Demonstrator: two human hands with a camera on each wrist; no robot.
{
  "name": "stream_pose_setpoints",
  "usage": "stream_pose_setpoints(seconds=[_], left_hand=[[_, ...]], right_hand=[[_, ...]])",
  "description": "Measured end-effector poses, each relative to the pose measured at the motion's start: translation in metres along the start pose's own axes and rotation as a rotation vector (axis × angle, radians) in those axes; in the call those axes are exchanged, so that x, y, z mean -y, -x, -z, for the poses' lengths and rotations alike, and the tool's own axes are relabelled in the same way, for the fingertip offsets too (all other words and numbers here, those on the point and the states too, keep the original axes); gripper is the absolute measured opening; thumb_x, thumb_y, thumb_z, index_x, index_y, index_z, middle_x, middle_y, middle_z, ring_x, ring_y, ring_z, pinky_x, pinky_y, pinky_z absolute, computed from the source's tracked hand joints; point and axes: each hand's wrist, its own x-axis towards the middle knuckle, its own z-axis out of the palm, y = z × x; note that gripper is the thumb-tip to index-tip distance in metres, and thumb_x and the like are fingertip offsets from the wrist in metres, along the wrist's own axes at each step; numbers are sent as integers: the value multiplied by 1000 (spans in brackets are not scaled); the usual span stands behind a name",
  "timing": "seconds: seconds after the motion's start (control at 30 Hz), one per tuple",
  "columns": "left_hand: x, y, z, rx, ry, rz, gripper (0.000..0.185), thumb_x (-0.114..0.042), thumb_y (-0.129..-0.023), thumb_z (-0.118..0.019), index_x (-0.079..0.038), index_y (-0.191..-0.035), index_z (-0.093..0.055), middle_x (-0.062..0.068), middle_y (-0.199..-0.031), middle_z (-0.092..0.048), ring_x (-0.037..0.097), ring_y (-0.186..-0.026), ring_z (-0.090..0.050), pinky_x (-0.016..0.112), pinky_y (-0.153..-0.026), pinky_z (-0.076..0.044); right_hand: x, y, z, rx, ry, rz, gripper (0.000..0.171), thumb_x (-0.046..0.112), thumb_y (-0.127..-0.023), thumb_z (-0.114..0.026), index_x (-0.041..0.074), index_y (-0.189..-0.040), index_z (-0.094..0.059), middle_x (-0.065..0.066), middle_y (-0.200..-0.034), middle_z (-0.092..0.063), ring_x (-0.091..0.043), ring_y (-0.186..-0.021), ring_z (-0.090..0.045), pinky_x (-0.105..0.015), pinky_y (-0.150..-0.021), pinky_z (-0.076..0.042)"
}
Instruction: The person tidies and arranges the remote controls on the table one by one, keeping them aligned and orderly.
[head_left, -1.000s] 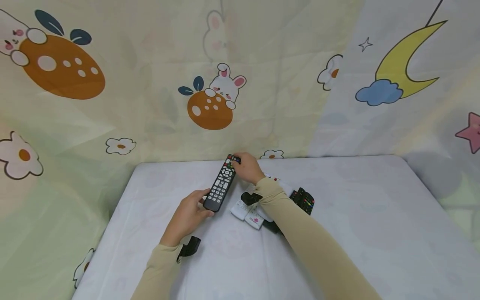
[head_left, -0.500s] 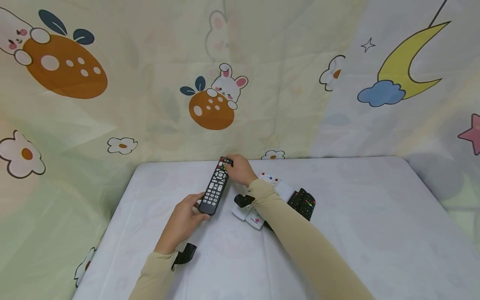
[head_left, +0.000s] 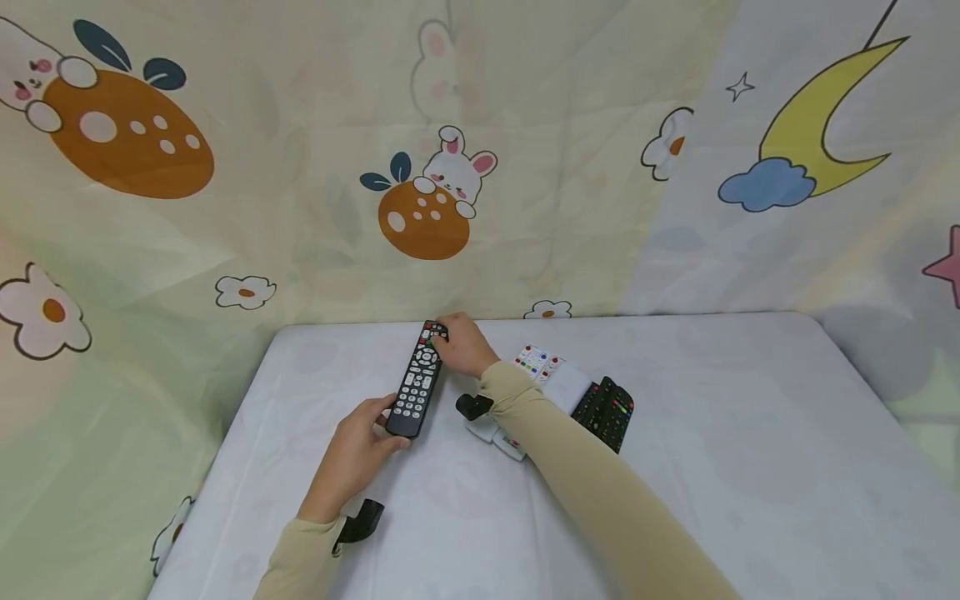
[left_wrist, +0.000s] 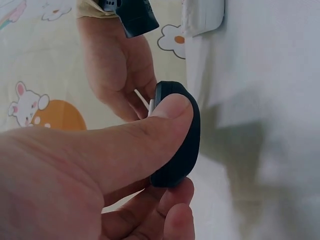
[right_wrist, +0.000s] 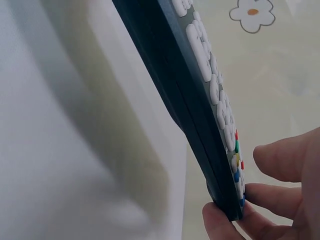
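Near the far edge of the worktop [head_left: 712,433], black remote [head_left: 417,379] held at both ends, left hand [head_left: 352,454] pinching its near end, right hand [head_left: 459,343] gripping its far end, cluster of white and black remotes [head_left: 577,393] just right of it.

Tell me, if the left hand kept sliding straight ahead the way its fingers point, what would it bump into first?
The left hand already grips the near end of the black remote, so it meets that at once. Further along that line is the right hand holding the far end, then probably the cartoon cloth, though depth is unclear.
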Motion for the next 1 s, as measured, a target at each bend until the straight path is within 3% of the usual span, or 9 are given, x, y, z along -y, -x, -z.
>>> stream_pose_setpoints(seconds=[0.47, 1.0], left_hand=[[11, 10, 3, -14, -3, 34, 70, -8, -80, -84, 2, -141, -53, 10, -103, -63, 14, -74, -56, 31, -65, -48], [17, 10, -1, 1, -28, 131, 71, -10, -80, -85, 2, -142, -52, 10, -101, -63, 15, -73, -55, 30, -62, -46]], right_hand=[[7, -5, -23, 65, 20, 3, 48, 20, -104, -52, -3, -145, -48, -23, -147, -46, -32, -135, -47, -40, -113, -37], [4, -9, -43, 102, 8, -12, 50, 21, -104, -52, -2, -147, -46, -19, -152, -44, -29, -140, -43, -38, -116, -33]])
